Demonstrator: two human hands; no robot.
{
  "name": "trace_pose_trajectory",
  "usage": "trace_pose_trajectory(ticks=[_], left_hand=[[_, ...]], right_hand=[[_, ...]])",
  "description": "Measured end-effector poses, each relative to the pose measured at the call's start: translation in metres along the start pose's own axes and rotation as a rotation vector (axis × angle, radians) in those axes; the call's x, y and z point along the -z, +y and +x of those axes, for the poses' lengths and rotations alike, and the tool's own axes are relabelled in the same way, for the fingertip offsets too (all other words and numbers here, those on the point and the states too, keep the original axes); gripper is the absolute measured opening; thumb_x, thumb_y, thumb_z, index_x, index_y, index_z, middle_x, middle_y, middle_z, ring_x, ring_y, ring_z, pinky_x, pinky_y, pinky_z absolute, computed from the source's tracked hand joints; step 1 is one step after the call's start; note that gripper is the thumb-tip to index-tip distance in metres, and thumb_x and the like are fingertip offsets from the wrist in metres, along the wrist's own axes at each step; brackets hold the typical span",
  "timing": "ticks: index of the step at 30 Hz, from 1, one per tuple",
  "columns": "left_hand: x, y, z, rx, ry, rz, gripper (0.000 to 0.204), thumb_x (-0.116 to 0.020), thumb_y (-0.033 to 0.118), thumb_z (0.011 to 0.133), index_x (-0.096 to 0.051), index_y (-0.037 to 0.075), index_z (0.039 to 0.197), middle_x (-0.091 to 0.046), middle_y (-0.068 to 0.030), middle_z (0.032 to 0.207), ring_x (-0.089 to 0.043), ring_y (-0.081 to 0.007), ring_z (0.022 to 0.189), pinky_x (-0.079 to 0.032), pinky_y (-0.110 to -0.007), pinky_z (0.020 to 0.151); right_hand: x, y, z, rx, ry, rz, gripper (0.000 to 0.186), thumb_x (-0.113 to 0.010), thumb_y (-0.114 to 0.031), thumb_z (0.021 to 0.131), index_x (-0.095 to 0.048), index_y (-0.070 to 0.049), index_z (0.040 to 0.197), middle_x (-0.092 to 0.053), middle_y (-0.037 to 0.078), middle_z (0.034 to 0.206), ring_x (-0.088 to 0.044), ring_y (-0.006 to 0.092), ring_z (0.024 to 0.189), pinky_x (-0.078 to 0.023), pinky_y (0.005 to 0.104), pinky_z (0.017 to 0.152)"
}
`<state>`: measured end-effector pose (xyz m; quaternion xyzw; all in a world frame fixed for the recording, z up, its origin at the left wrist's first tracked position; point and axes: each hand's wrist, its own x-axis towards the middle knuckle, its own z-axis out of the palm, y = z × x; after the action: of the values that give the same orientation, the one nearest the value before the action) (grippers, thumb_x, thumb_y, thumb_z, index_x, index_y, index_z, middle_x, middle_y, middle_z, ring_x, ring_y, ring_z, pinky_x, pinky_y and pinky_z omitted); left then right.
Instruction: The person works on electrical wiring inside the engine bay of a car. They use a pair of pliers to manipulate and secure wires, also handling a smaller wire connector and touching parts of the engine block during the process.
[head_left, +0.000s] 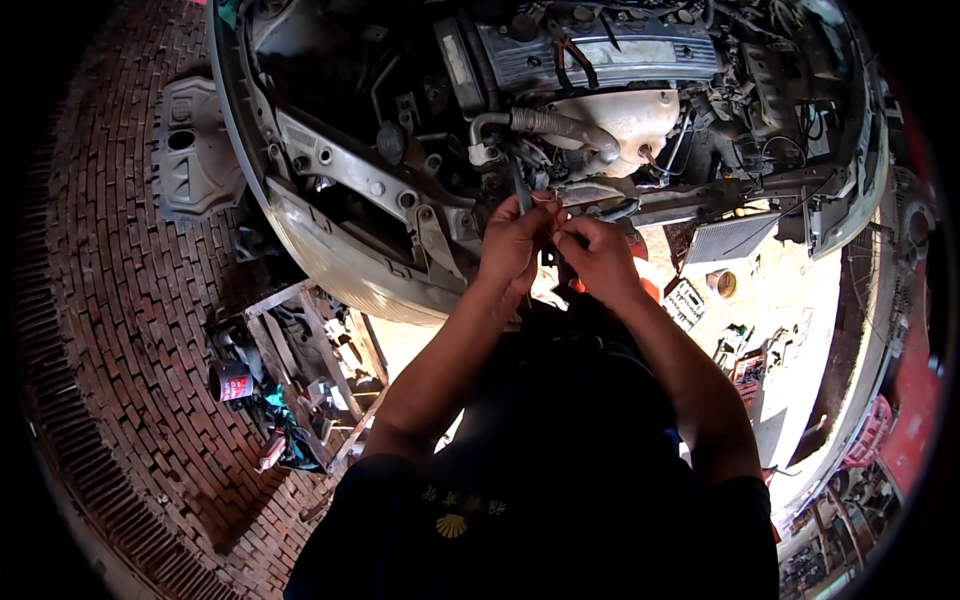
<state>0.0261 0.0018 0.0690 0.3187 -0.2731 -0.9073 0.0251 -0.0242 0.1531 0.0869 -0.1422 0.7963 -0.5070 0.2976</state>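
Note:
My left hand and my right hand meet at the front edge of a car's open engine bay, their fingers pinched together. Between the fingertips a thin pale wire shows in part; the fingers hide the rest. A flat grey strip rises beside the left fingers, and I cannot tell whether they hold it. Just beyond is a ribbed metal pipe leading to a pale heat shield. Pliers with dark orange handles lie on the ribbed engine cover.
Below the hands runs the pale front bumper. On the brick floor at left lie a grey plastic cover and a wooden crate of clutter, with a can beside it. A radiator-like panel and a tin are at right.

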Motion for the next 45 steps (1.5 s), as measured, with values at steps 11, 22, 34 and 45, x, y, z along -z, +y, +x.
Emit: trace_pose_trajectory(ticks=[11, 22, 34, 45], left_hand=[[-0.005, 0.000, -0.001, -0.065, 0.041, 0.062, 0.012, -0.071, -0.002, 0.094, -0.068, 0.002, 0.105, -0.073, -0.0085, 0.095, -0.071, -0.0162, 0.082, -0.057, -0.028, 0.076], [-0.002, -0.005, -0.001, -0.151, 0.059, 0.128, 0.009, -0.072, 0.001, 0.095, -0.069, 0.006, 0.103, -0.073, -0.0045, 0.094, -0.070, -0.0140, 0.086, -0.055, -0.028, 0.079], [-0.001, -0.011, 0.003, -0.230, 0.084, 0.192, 0.009, -0.073, -0.001, 0.095, -0.070, 0.002, 0.102, -0.074, -0.0067, 0.098, -0.071, -0.0156, 0.087, -0.057, -0.030, 0.082], [0.004, -0.012, -0.001, -0.240, 0.028, 0.193, 0.011, -0.070, -0.003, 0.096, -0.067, 0.002, 0.106, -0.074, -0.0069, 0.097, -0.070, -0.0148, 0.089, -0.055, -0.031, 0.086]], right_hand=[[0.036, -0.028, 0.036, 0.151, -0.071, -0.179, 0.013, -0.075, -0.015, 0.090, -0.070, -0.004, 0.095, -0.074, 0.011, 0.085, -0.074, 0.0246, 0.077, -0.056, 0.0369, 0.069], [0.035, -0.027, 0.054, 0.153, -0.138, -0.220, 0.011, -0.075, -0.014, 0.089, -0.069, -0.005, 0.091, -0.075, 0.010, 0.083, -0.074, 0.0232, 0.076, -0.057, 0.0358, 0.070], [0.036, -0.027, 0.076, 0.073, -0.253, -0.362, 0.022, -0.071, -0.024, 0.096, -0.072, -0.002, 0.096, -0.076, 0.013, 0.086, -0.074, 0.0262, 0.078, -0.056, 0.0377, 0.071], [0.031, -0.035, 0.074, -0.578, -0.378, 0.302, 0.022, -0.059, -0.020, 0.103, -0.074, -0.003, 0.102, -0.060, -0.003, 0.073, -0.051, 0.0054, 0.061, -0.039, 0.0243, 0.052]])
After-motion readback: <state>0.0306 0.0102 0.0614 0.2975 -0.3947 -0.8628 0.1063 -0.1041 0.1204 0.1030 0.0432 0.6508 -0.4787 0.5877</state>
